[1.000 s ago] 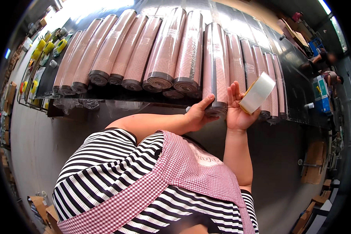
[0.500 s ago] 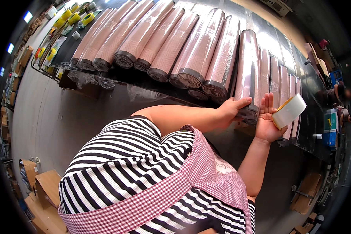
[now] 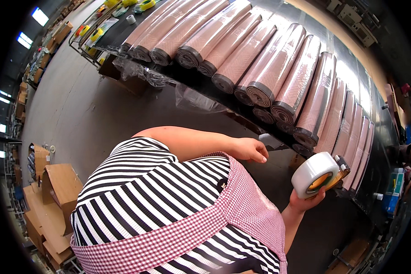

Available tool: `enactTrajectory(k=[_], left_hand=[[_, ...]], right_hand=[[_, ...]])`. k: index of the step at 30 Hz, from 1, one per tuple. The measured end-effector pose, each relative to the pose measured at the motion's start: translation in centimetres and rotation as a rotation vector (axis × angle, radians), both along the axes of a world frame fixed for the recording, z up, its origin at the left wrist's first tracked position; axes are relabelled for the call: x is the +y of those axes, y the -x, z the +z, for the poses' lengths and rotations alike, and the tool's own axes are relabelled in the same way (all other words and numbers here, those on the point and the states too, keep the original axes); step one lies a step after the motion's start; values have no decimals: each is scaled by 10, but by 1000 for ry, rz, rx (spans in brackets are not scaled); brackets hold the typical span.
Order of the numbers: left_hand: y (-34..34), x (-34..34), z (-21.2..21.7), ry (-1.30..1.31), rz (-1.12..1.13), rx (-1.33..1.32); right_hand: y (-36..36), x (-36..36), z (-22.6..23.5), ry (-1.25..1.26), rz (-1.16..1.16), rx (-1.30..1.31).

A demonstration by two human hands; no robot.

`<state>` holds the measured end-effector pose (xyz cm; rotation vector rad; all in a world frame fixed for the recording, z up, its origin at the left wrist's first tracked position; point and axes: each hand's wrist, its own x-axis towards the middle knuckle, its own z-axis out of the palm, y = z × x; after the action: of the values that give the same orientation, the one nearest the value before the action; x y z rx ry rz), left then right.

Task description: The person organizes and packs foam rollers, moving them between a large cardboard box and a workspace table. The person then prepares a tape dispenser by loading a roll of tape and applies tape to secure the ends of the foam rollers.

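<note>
My left hand (image 3: 251, 150) is held in front of my body, apart from the table. Its fingers are curled together and I see nothing in them. On the right, my right hand (image 3: 307, 201) grips a tape dispenser (image 3: 341, 170) carrying a large roll of clear tape (image 3: 316, 175). The tape roll hides part of the fingers. Just beyond it, a brown rolled mat (image 3: 318, 102) in clear plastic wrap, with a dark edge band, lies with its end toward me.
Several more wrapped rolled mats (image 3: 253, 59) lie side by side along the dark table (image 3: 109, 42). Loose clear plastic (image 3: 194, 98) hangs under its near edge. Yellow tape rolls (image 3: 145, 5) sit at the far left. Opened cardboard boxes (image 3: 59, 187) stand on the floor at left.
My left hand has let go of the mat's end and drawn back left. My right hand has lowered and turned the tape roll, its spread fingers now closed around the dispenser. The view has shifted.
</note>
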<state>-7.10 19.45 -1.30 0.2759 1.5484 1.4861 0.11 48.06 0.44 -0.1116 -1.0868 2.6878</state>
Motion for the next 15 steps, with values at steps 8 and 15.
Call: enactTrajectory(k=[8,15], left_hand=[[-29,-44,-6,41,119,-18],[-52,-83,1,-5,17,124]], right_hand=[[-45,-49,-18,-32,92,-111],[-77,-106,-22,-15,89,-231]])
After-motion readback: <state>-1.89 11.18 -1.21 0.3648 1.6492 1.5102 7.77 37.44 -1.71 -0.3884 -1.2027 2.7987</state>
